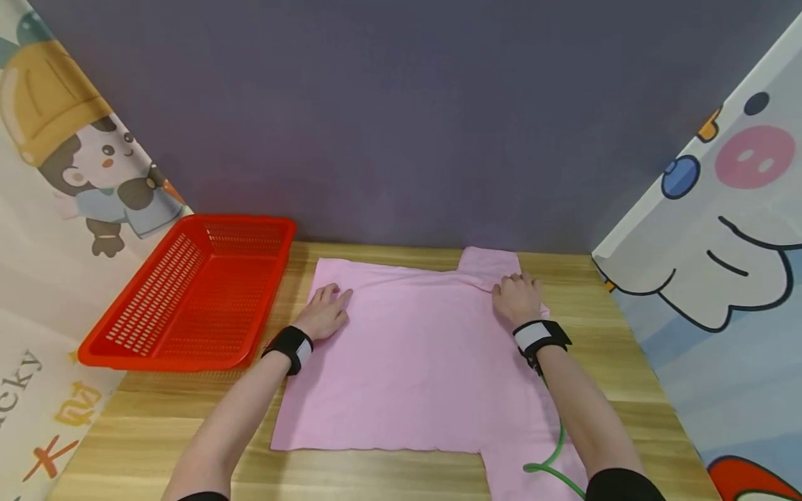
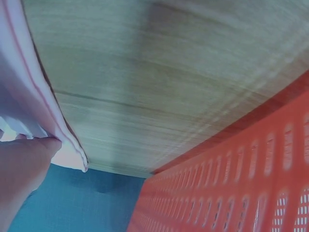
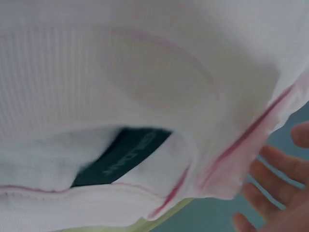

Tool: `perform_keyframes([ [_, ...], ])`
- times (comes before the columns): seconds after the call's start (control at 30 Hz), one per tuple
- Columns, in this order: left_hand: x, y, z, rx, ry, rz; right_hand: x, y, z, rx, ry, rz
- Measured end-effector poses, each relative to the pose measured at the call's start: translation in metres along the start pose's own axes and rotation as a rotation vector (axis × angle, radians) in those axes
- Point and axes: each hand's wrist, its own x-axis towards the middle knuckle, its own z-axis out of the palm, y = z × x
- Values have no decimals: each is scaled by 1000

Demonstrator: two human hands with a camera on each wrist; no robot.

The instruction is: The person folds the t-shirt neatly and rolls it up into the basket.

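Note:
A pink T-shirt (image 1: 407,362) lies spread on the wooden table, hem to the left and neck to the right. My left hand (image 1: 322,313) rests on it near the far end of the hem, fingers and thumb apart. In the left wrist view, the left thumb (image 2: 41,147) touches the cloth close to its edge. My right hand (image 1: 519,299) is over the shoulder area beside the far sleeve (image 1: 490,260). The right wrist view shows the right fingers (image 3: 275,181) loosely bent beside the shoulder cloth, with the ribbed collar (image 3: 58,82) and dark neck label (image 3: 128,157) nearby.
A red perforated plastic basket (image 1: 216,299) stands left of the shirt. A dark grey panel (image 1: 388,125) rises behind the wooden table (image 1: 376,476), and printed cartoon panels flank it. A green coiled cord (image 1: 554,452) hangs near the right forearm.

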Motion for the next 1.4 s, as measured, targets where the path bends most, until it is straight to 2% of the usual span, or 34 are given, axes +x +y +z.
perform_keyframes([
  [0.23, 2, 3, -3, 11, -47, -44, -4, -4, -1, 40, -76, 43],
  [0.37, 4, 2, 1, 7, -54, -44, -3, -2, -1, 59, -116, 48],
  [0.6, 6, 4, 7, -16, -29, 2, -1, 12, 5, 166, -287, 107],
  [0.77, 7, 2, 10, 0, -8, 9, -4, 19, 8, 234, -316, 62],
  [0.93, 5, 1, 12, 44, 27, 15, -7, 28, 22, 249, -254, -16],
  [1.07, 0, 4, 12, 46, 35, -10, -8, 27, 26, 243, -129, -63],
  [1.2, -8, 9, 10, 27, 35, -36, -16, 18, 20, 230, 13, -104],
  [1.3, -16, 13, 10, 21, 64, -9, -26, 14, 15, 237, 99, -126],
  [1.4, -27, 15, 9, 24, 110, 26, -39, 11, 10, 236, 139, -165],
])
